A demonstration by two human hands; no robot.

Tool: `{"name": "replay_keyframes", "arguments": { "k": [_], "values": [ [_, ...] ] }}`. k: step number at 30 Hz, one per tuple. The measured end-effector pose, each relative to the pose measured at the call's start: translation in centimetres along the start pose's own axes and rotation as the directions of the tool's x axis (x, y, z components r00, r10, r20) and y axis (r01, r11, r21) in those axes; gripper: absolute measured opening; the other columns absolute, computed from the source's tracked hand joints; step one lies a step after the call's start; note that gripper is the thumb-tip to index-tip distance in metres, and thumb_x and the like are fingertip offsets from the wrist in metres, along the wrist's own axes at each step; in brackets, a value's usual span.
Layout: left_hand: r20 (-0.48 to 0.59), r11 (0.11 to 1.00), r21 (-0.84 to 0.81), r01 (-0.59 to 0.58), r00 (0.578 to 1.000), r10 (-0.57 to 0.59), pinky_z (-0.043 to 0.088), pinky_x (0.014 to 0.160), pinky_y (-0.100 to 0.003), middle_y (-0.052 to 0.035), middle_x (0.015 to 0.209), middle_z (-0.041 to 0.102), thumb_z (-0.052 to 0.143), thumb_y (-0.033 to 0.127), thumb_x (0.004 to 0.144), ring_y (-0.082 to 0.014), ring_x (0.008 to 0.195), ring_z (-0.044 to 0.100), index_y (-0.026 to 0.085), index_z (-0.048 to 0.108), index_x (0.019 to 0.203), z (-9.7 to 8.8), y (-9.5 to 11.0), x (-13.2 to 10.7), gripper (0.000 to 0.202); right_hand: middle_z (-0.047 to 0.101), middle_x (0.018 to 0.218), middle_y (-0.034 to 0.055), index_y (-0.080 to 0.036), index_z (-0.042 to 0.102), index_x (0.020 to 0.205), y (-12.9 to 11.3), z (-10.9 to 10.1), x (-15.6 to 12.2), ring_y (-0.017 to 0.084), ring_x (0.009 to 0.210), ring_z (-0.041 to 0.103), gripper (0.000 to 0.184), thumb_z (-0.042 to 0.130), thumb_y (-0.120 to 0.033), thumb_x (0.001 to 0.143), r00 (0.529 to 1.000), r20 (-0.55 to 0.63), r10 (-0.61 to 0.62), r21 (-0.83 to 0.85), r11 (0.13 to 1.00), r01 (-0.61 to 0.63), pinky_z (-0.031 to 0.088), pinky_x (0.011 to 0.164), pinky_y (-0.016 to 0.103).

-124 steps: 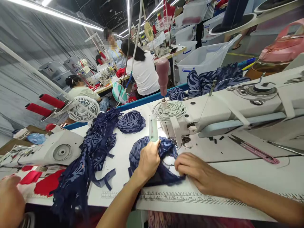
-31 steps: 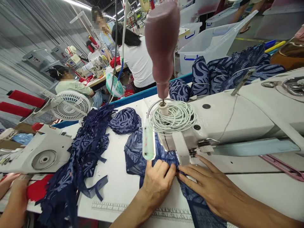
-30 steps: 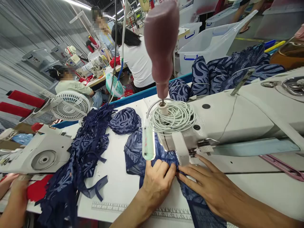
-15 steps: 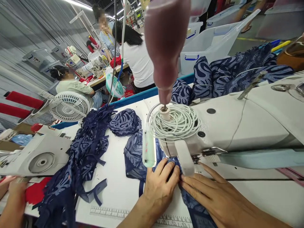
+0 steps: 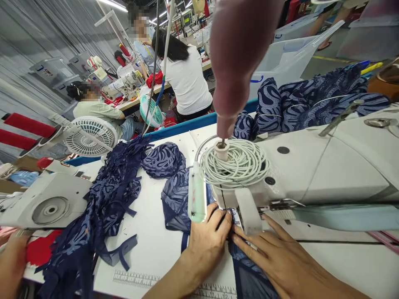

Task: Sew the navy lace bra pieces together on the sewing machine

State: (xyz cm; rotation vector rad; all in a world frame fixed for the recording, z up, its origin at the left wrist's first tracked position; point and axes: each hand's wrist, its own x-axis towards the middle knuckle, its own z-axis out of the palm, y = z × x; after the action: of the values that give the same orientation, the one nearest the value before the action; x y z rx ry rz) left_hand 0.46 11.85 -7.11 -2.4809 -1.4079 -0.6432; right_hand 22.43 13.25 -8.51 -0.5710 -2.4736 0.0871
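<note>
My left hand [image 5: 207, 234] is closed, fingers bent and fingertips pressed on a navy lace garment piece [image 5: 252, 276] at the front of a white sewing machine [image 5: 311, 162]. My right hand [image 5: 271, 255] lies flat on the same piece, fingers stretched toward the left fingertips. Some fabric is hidden beneath both hands. The needle area is mostly covered by a white guard [image 5: 248, 211] and the machine head. A pale green lamp-like strip [image 5: 197, 199] hangs just above my left hand. Left of it lies another navy lace piece [image 5: 176, 199].
A coil of pale cord [image 5: 246, 164] sits on the machine, below a blurred pink bottle-shaped object [image 5: 237, 62]. Navy strips [image 5: 109, 199] pile up at left, beside a lace cup stack [image 5: 163, 160]. A printed ruler [image 5: 137, 278] marks the front table. Co-workers sit beyond the blue edge [image 5: 177, 128].
The camera view has shifted slightly. Both hands stay at the machine front, and the lace piece under my right hand shows a little farther left in the picture.
</note>
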Motion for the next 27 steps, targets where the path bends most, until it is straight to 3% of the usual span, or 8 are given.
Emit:
{"name": "replay_keyframes", "arguments": {
  "k": [3,8,13,20,27],
  "values": [
    [0.034,0.999,0.019,0.031,0.999,-0.031,0.055,0.086,-0.035,-0.0091,0.105,0.072,0.049,-0.001,0.090,-0.0242,0.110,0.065,0.014,0.062,0.119,0.3,0.2,0.2,0.035,0.069,0.124,0.0044,-0.019,0.063,0.133,0.2,0.0,0.4,0.021,0.102,0.059,0.049,0.052,-0.014,0.085,0.999,-0.004,0.047,0.002,0.999,-0.047,0.015,0.122,0.046],
    [0.069,0.999,0.019,0.049,0.996,-0.050,0.051,0.069,-0.030,-0.0065,0.093,0.067,0.049,0.001,0.092,-0.0216,0.091,0.065,0.015,0.062,0.114,0.4,0.1,0.7,0.029,0.071,0.116,0.0053,-0.020,0.066,0.128,0.3,0.0,1.2,0.023,0.108,0.059,0.041,0.053,-0.016,0.089,0.997,-0.001,0.077,0.025,0.997,-0.077,0.016,0.122,0.046],
    [-0.008,0.997,-0.005,0.083,0.997,-0.083,0.043,0.069,-0.030,-0.0059,0.088,0.065,0.051,0.002,0.091,-0.0195,0.082,0.061,0.015,0.064,0.108,-0.7,0.6,0.7,0.025,0.069,0.122,0.0042,-0.022,0.065,0.130,0.3,0.0,1.1,0.022,0.102,0.059,0.044,0.055,-0.016,0.087,0.997,0.021,0.074,0.031,0.997,-0.075,0.011,0.122,0.046],
    [-0.017,0.996,-0.037,0.084,0.996,-0.085,0.036,0.067,-0.029,-0.0007,0.078,0.062,0.051,0.000,0.093,-0.0151,0.072,0.057,0.017,0.064,0.101,-1.0,1.3,-0.1,0.022,0.069,0.121,-0.0006,-0.024,0.063,0.130,0.3,-0.3,0.6,0.019,0.106,0.058,0.056,0.054,-0.007,0.078,0.997,0.040,0.072,0.178,0.981,-0.078,0.008,0.124,0.045],
    [0.116,0.995,0.030,0.100,0.988,-0.103,0.043,0.064,-0.029,-0.0034,0.087,0.064,0.050,0.003,0.092,-0.0191,0.079,0.059,0.017,0.063,0.106,-0.2,0.5,0.8,0.024,0.070,0.118,0.0018,-0.021,0.062,0.132,0.8,0.6,0.3,0.023,0.111,0.055,0.063,0.051,-0.005,0.073,0.995,0.035,0.096,0.062,0.993,-0.098,0.019,0.116,0.043]
  ]
}}
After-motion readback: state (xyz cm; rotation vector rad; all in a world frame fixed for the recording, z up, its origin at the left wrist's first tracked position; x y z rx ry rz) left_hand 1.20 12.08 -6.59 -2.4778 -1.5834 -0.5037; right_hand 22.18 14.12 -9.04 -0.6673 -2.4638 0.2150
